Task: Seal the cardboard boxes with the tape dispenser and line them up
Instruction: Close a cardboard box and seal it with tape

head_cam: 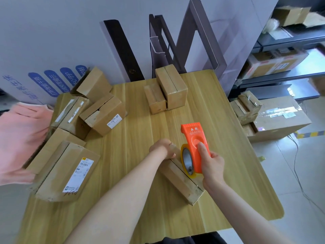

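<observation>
Now your left hand (162, 148) clasps the cardboard box (182, 182) steady; your right hand (212, 165) curls its grip round the tape dispenser (195, 143) over its seam.

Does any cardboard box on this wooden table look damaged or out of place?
Yes. The brown cardboard boxes heaped at the left sit tilted, not in a line; the farthest one leans with a flap open.
</observation>
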A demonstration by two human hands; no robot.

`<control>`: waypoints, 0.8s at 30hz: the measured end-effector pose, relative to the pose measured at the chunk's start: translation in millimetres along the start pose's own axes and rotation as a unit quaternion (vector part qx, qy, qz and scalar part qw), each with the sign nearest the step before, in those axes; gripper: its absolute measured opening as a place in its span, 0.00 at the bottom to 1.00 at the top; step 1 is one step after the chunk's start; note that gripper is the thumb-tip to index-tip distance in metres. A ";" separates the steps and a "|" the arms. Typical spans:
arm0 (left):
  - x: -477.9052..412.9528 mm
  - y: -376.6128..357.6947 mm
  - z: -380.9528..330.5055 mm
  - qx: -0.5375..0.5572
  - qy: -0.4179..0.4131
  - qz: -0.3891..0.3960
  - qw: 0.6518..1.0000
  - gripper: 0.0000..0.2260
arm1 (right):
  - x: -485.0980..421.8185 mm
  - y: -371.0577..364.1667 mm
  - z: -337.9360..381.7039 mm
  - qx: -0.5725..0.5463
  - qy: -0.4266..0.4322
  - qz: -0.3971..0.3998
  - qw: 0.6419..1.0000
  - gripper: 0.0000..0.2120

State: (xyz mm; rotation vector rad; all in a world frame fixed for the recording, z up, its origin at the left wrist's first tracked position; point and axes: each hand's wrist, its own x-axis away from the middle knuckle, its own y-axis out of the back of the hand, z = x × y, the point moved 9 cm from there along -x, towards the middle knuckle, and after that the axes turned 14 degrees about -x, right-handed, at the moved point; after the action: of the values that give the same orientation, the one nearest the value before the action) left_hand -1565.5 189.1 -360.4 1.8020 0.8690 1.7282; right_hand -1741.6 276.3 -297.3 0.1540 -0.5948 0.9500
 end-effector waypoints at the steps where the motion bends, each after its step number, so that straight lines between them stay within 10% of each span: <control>1: 0.1 -2.6 0.8 0.010 0.009 -0.007 1.000 0.15 | 1.7 -1.4 0.7 0.001 0.002 0.003 1.000 0.16; 4: 22.8 7.9 12.9 0.021 0.041 -0.198 0.979 0.38 | 4.6 -5.0 2.7 0.003 -0.003 0.017 1.000 0.15; 8: 61.9 -16.5 30.5 0.054 0.033 -0.383 0.921 0.25 | 3.7 -4.0 3.3 0.003 -0.001 0.021 1.000 0.16; 11: 66.0 -34.1 40.8 0.088 0.055 -0.386 0.917 0.19 | 3.7 -4.9 3.0 0.012 -0.002 0.021 1.000 0.16; 18: 25.7 -55.6 68.3 0.233 0.092 -0.080 0.965 0.24 | -0.6 -7.2 -6.3 0.047 -0.001 0.027 0.999 0.18; 21: 46.6 -60.5 87.5 0.315 0.177 -0.222 0.906 0.43 | -0.8 -7.3 -6.3 0.040 0.001 0.028 0.999 0.16; 24: 82.5 -78.0 90.4 0.434 0.234 -0.346 0.798 0.35 | -1.0 -7.2 -5.2 0.043 0.004 0.025 0.999 0.16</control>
State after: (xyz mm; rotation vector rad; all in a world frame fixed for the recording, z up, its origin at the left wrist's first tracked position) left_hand -1484.6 309.4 -368.0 1.1406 2.4768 1.3275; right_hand -1734.2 273.3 -301.2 0.2127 -0.5525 1.0257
